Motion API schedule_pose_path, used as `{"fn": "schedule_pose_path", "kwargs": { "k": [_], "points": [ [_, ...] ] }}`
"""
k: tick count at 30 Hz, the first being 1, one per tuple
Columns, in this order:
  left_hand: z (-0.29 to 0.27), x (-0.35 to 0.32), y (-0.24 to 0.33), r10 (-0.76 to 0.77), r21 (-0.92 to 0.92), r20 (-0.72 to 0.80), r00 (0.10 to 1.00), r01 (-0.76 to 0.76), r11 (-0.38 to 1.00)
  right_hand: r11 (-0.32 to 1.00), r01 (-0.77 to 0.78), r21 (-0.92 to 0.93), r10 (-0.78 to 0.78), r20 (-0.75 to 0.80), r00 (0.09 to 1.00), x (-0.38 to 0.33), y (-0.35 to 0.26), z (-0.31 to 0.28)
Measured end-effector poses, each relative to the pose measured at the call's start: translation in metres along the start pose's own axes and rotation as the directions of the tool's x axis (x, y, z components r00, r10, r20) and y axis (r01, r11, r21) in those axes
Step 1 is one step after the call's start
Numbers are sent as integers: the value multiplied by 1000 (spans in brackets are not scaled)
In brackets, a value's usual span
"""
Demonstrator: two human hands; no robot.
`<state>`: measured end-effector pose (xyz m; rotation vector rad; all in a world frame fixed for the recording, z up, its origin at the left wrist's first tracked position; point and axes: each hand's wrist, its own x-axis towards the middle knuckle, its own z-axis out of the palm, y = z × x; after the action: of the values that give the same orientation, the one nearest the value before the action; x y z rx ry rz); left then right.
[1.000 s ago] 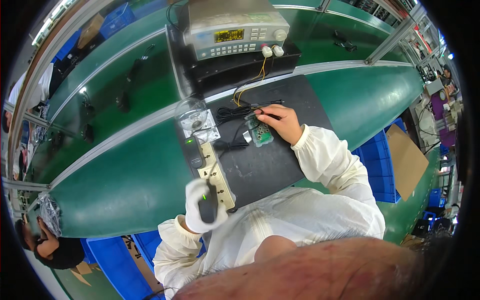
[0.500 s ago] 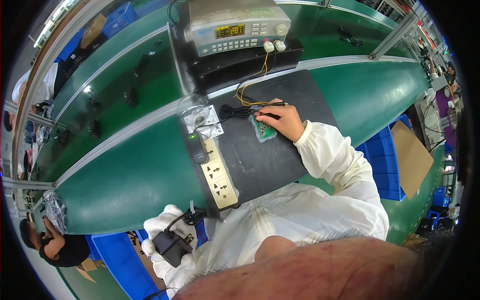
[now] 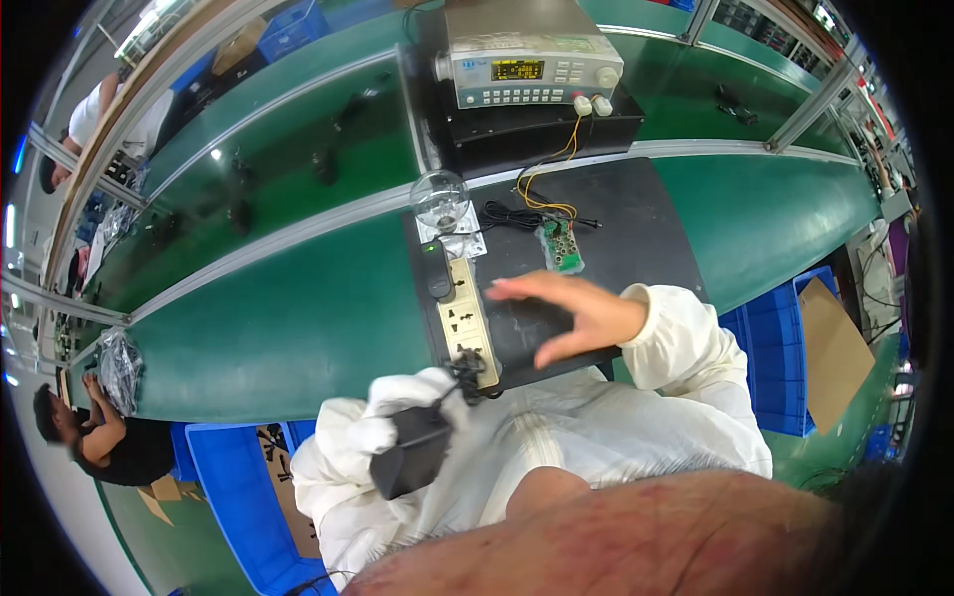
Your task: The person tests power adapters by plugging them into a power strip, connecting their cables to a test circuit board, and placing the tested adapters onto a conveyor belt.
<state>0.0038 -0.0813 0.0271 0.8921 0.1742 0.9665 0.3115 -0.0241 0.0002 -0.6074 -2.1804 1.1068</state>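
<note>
My left hand point(image 3: 393, 402), in a white glove, is closed around a black power adapter point(image 3: 409, 455) at the front edge of the bench. A bundled cord point(image 3: 464, 370) hangs by the adapter, close to the near end of a cream power strip point(image 3: 463, 320). My bare right hand point(image 3: 588, 310) is spread open over the black mat point(image 3: 636, 214), holding nothing and slightly blurred. Beyond it lies a small green circuit board point(image 3: 563, 250), with a coiled black cable point(image 3: 509, 215) beside it. Another black adapter point(image 3: 435, 270), with a green light, sits in the strip's far end.
A bench power instrument point(image 3: 537, 72) stands at the back, with yellow and black leads running to the mat. A clear round bulb point(image 3: 439, 197) rises from a white plate. Blue bins point(image 3: 224, 467) flank me. Someone in black point(image 3: 114, 437) sits at far left.
My right hand has left the black cable and board and moved nearer, its fingers opening. My left hand has carried the adapter toward the power strip. The view has shifted.
</note>
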Motion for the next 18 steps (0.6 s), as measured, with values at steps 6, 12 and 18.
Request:
{"fn": "schedule_pose_path", "kwargs": {
  "k": [6, 12, 18],
  "points": [
    [-11, 24, -4, -47, -103, 221, 974, 71, 992, 838, -355, 415, 122, 491, 863, -7, -2, 45],
    [-2, 61, -51, 439, 676, 445, 780, -614, 407, 464, -69, 883, 82, 34, 996, -33, 8, 37],
    [0, 86, -60, 110, 755, 630, 768, -574, -319, 276, -177, 945, 406, 53, 913, -54, -1, 38]
  ]
}}
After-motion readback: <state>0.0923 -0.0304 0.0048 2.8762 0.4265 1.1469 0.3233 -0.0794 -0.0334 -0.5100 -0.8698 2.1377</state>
